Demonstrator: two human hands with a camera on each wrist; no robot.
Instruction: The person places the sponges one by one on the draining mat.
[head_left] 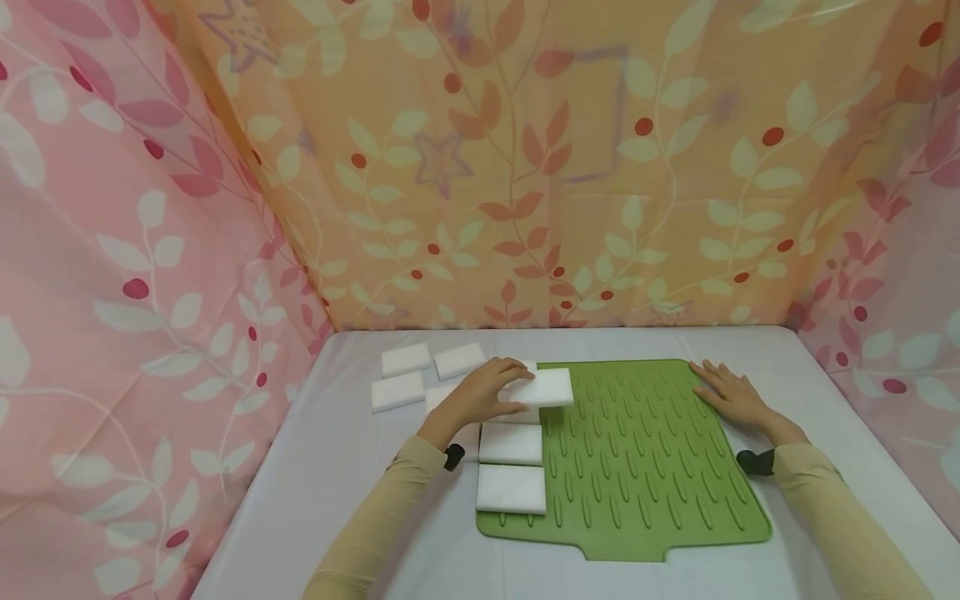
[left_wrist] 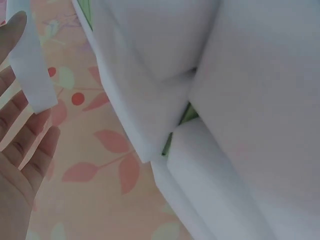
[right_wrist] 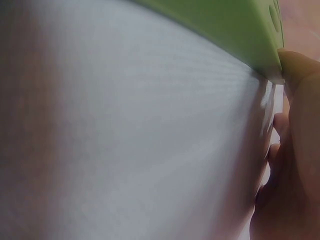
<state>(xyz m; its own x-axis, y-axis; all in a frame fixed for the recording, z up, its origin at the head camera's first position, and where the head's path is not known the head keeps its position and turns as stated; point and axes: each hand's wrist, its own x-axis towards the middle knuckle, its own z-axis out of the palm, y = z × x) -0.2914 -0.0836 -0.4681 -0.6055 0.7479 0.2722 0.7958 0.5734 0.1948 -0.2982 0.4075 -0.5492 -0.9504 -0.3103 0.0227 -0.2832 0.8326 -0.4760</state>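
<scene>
My left hand (head_left: 480, 393) pinches a white sponge block (head_left: 549, 387) between thumb and fingers, held over the left part of a green ridged mat (head_left: 645, 450). In the left wrist view the thumb lies on one face of the block and the fingers are behind it. Below, more white blocks line the mat's left edge, among them a front one (head_left: 512, 489) and one behind it (head_left: 511, 443); my left hand partly hides those farther back. My right hand (head_left: 735, 397) lies with fingers extended at the mat's far right edge, its thumb at the rim in the right wrist view.
Left of the mat, several loose white blocks lie on the white table (head_left: 337, 467), such as one at the back (head_left: 405, 360) and one nearer (head_left: 397, 392). A tab (head_left: 626, 552) juts from the mat's front. Flowered curtains (head_left: 525, 167) stand behind and on both sides.
</scene>
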